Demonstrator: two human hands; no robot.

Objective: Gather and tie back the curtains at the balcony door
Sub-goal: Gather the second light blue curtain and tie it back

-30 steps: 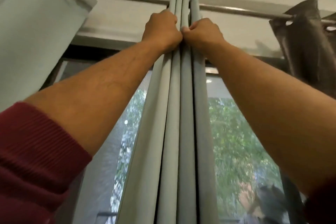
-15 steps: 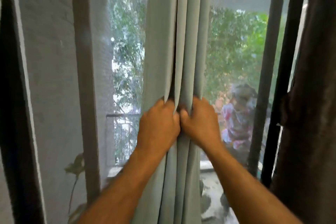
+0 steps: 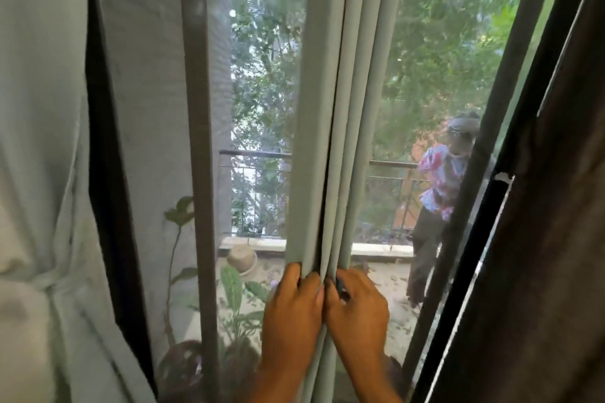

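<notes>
**Both hands clamp gathered curtain**

Left hand (image 3: 293,314) and right hand (image 3: 358,311) side by side, knuckles touching, each grip curled tight round the pleated pale-green curtain (image 3: 340,108) hanging mid-door. Tied-back pale curtain (image 3: 39,173) at left, dark curtain (image 3: 556,206) at right. Balcony railing (image 3: 255,154), plants and a person (image 3: 438,193) beyond the glass.

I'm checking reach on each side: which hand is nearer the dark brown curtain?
Right. The right hand grips the grey curtain on the side toward the dark brown curtain; the left hand sits farther away.
</notes>
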